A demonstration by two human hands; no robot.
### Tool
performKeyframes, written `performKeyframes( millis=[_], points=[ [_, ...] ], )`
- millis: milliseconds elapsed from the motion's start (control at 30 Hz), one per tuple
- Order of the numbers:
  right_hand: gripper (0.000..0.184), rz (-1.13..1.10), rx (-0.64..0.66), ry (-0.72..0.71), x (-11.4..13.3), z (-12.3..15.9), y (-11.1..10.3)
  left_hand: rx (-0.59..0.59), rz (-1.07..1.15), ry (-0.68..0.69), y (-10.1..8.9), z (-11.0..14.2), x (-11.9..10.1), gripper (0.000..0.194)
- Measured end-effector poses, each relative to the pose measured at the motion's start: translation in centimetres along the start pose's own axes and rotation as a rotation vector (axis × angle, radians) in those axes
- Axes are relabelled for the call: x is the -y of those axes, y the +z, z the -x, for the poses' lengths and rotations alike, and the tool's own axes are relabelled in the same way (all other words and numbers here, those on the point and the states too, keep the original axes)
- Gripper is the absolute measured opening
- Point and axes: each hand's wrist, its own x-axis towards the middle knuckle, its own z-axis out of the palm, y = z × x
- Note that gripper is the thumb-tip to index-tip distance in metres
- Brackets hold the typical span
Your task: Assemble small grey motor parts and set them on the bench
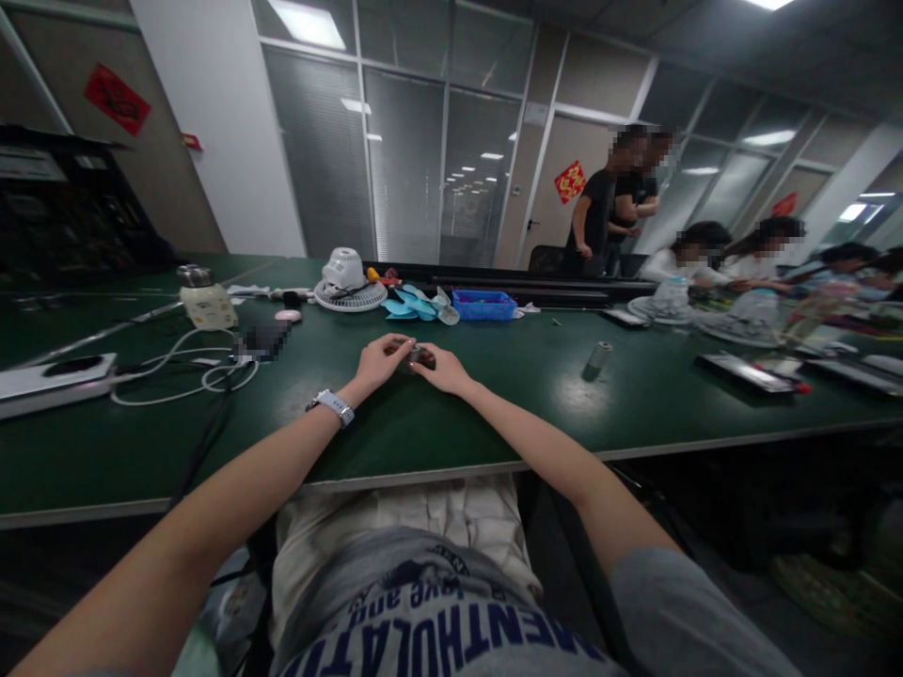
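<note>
Both my hands meet on the green table [494,414] around a small dark part [421,356] with a red spot. My left hand [381,360], with a watch on the wrist, curls its fingers onto the part from the left. My right hand [443,369] grips it from the right. The part is mostly hidden by my fingers, and I cannot make out what it is.
Behind my hands lie a white fan guard with motor [348,285], light blue fan blades [416,306] and a blue tray [483,305]. A small metal cylinder [599,354] stands to the right. White cables [190,367] and a white box [56,381] lie left. Several people work at the far right.
</note>
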Motion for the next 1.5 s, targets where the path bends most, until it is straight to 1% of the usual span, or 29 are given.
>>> performKeyframes(
  millis=[67, 133, 300, 500, 667, 800, 867, 933, 1000, 1067, 1100, 1167, 1267, 1367, 1433, 1500],
  points=[
    [0.043, -0.005, -0.004, 0.005, 0.1, 0.0, 0.0, 0.035, -0.021, 0.056, 0.0, 0.0, -0.2, 0.04],
    [0.043, -0.013, -0.008, 0.008, 0.2, 0.1, 0.0, 0.041, -0.065, 0.091, -0.1, 0.0, -0.3, 0.039],
    [0.046, -0.011, -0.022, 0.017, 0.4, 0.1, 0.1, -0.04, -0.116, 0.11, -0.1, -0.2, -0.1, 0.039],
    [0.042, 0.009, -0.019, 0.024, 0.7, 0.1, 0.0, -0.079, -0.137, 0.107, 0.2, -0.3, -0.1, 0.037],
    [0.04, 0.078, -0.014, 0.024, 1.0, 0.2, 0.2, -0.117, -0.121, 0.076, 0.2, -0.4, -0.6, 0.031],
    [0.038, 0.131, -0.036, 0.088, 1.2, 0.1, 0.1, -0.204, -0.055, -0.043, -0.2, -0.5, -0.4, 0.032],
    [0.037, 0.181, -0.107, 0.183, 1.1, -0.1, -0.7, -0.195, -0.02, -0.121, -0.4, -0.5, 0.0, 0.035],
    [0.038, 0.247, -0.236, 0.322, 0.7, -0.2, -2.3, -0.113, -0.027, -0.197, -0.5, -0.5, 0.5, 0.035],
    [0.038, 0.334, -0.387, 0.465, -0.1, -0.1, -4.5, -0.01, -0.089, -0.244, -0.6, -0.5, 0.8, 0.032],
    [0.036, 0.431, -0.485, 0.589, -1.3, 0.3, -7.0, 0.073, -0.17, -0.241, -0.5, -0.4, 1.0, 0.03],
    [0.035, 0.473, -0.503, 0.651, -2.0, 0.7, -8.2, 0.102, -0.201, -0.228, -0.5, -0.3, 1.0, 0.029],
    [0.035, 0.531, -0.498, 0.772, -3.5, 1.5, -10.4, 0.139, -0.239, -0.21, -0.4, -0.3, 1.1, 0.029],
    [0.041, 0.554, -0.505, 0.931, -5.5, 2.7, -12.8, 0.164, -0.258, -0.209, -0.4, -0.3, 1.3, 0.03],
    [0.045, 0.521, -0.534, 1.042, -6.9, 3.4, -13.9, 0.189, -0.258, -0.193, -0.4, -0.4, 1.7, 0.027],
    [0.046, 0.498, -0.535, 1.071, -7.3, 3.6, -14.1, 0.199, -0.257, -0.181, -0.3, -0.5, 1.8, 0.025],
    [0.049, 0.504, -0.543, 1.068, -7.4, 3.6, -14.1, 0.203, -0.248, -0.173, -0.3, -0.5, 1.9, 0.024]
  ],
)
